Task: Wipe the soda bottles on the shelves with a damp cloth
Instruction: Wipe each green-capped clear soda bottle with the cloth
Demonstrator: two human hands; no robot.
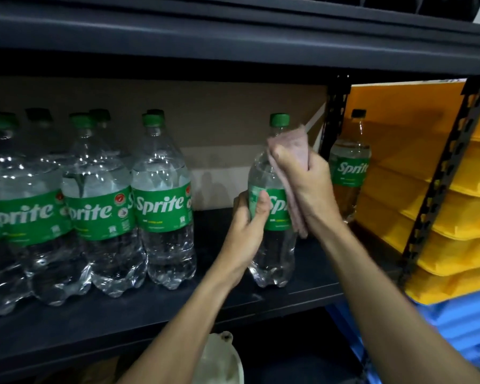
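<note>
Left hand (248,217): its fingers (262,205) are curled round the middle of a bottle (272,250), with the thumb lying across the green label.
Right hand (305,178): the fingers are bunched round a pink cloth (293,144) and press it against the shoulder of the same bottle.
Cloth: it is folded. Its top edge shows above the right fingers, just below the green cap, and a loose tail hangs down past the wrist along the bottle's right side.
Bottle: it is clear plastic with a green cap and stands upright between the two sets of fingers. Its base is down at the shelf (150,314). I cannot tell whether it rests there or is lifted slightly.
Group of bottles (161,206): these stand well to the left of the left fingers in a tight cluster on the same shelf, with a bare gap of shelf between them and the held bottle.
Lone bottle (349,167): it stands just right of the right fingers, beyond the black post (336,115).
Cardboard (178,112): a brown sheet stands behind both hands at the back of the shelf.
Yellow envelopes (441,217): they are stacked in steps far to the right of the right fingers.
Blue stack (460,322): it lies under the yellow envelopes, beside the right forearm.
</note>
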